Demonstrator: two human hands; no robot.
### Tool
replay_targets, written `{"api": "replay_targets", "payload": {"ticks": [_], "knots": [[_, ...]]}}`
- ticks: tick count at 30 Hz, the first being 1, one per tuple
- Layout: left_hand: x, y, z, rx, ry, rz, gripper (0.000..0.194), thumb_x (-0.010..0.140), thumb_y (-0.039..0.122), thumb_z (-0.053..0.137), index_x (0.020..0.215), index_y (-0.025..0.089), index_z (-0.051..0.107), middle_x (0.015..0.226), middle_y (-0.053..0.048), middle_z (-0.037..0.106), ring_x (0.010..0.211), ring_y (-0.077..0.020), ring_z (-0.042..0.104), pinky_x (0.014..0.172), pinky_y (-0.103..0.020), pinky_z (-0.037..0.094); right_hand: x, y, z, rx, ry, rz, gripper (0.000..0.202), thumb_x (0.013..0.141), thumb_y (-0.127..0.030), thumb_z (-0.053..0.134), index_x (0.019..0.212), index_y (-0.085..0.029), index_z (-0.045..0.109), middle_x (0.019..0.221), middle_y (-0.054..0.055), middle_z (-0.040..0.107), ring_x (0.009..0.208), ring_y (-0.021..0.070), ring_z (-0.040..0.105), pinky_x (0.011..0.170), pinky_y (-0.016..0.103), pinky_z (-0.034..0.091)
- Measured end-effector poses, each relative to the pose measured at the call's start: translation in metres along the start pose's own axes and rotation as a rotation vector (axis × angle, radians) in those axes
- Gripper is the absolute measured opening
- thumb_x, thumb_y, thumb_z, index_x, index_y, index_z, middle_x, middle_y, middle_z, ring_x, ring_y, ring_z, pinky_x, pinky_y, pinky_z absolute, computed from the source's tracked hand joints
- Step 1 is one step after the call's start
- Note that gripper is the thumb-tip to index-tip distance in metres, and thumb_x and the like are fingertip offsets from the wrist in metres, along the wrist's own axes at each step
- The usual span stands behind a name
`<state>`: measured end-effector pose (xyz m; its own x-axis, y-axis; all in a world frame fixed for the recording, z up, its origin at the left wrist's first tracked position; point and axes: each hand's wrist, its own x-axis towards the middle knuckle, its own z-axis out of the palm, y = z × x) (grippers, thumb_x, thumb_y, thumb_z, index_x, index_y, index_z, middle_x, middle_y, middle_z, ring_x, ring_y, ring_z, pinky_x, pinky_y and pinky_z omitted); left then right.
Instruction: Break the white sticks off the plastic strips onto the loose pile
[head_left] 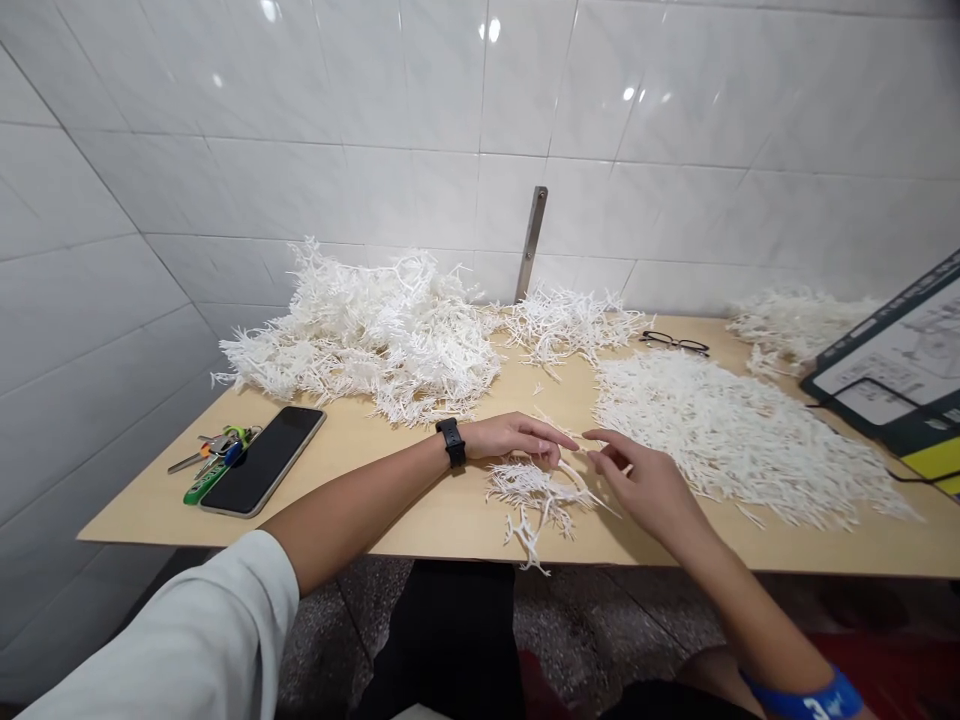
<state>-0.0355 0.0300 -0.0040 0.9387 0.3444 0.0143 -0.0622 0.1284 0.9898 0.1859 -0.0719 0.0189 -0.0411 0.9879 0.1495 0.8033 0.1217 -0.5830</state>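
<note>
My left hand (521, 436), with a black watch on its wrist, is over the near middle of the table. Its thumb and fingers are pressed together on a white branched plastic piece (576, 476), whose curved stem runs out below the fingertips. Facing it from the right is my right hand (641, 482). Its thumb and forefinger are apart, with no piece visible between them. Beneath my left hand lies a small heap of white branched plastic pieces (529, 484); some of them hang over the table's front edge.
Large tangled white plastic clusters (375, 325) pile up at the back left. Loose short white pieces (742, 435) spread over the right. Glasses (675, 343), a phone (264, 460), keys (217, 450) and a dark green printed board (900, 360) also rest on the wooden table (420, 520).
</note>
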Motion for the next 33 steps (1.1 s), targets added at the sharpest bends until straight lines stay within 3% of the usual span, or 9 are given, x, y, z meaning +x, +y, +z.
{"api": "replay_targets", "payload": {"ticks": [6,10,20,33], "knots": [[-0.003,0.008,-0.001,0.141,0.06,-0.026,0.037,0.085,0.042,0.067,0.115,0.019,0.069,0.09,-0.005,0.067,0.089,-0.0144,0.06,0.086,-0.03,0.044,-0.024,-0.013,0.022,0.926,0.002,0.109,0.032,0.085,-0.041,0.061,0.113,-0.026,0.062,0.066,-0.004,0.045,0.055,0.013,0.041,0.051,0.027,0.035],[-0.003,0.008,0.0,0.231,-0.058,-0.064,0.039,0.081,0.045,0.071,0.111,0.019,0.071,0.094,-0.006,0.071,0.093,-0.0157,0.063,0.09,-0.031,0.045,-0.035,-0.025,0.023,1.245,0.037,0.142,0.025,0.083,-0.037,0.063,0.107,-0.03,0.062,0.066,-0.004,0.042,0.055,0.0126,0.037,0.05,0.026,0.034],[-0.003,0.012,0.009,0.507,-0.161,-0.093,0.031,0.082,0.036,0.071,0.108,0.02,0.073,0.108,-0.006,0.071,0.098,-0.0164,0.062,0.087,-0.028,0.046,-0.064,-0.062,0.016,1.445,0.036,0.062,0.021,0.086,-0.034,0.064,0.107,-0.031,0.063,0.066,-0.003,0.044,0.054,0.0112,0.033,0.05,0.024,0.035],[0.0,0.009,0.007,0.593,-0.188,-0.007,0.029,0.083,0.035,0.07,0.109,0.021,0.073,0.105,-0.007,0.07,0.095,-0.0176,0.063,0.085,-0.028,0.047,-0.069,-0.076,0.004,1.425,0.086,0.058,0.013,0.086,-0.035,0.065,0.098,-0.03,0.064,0.063,-0.004,0.047,0.05,0.0098,0.031,0.049,0.023,0.035]]}}
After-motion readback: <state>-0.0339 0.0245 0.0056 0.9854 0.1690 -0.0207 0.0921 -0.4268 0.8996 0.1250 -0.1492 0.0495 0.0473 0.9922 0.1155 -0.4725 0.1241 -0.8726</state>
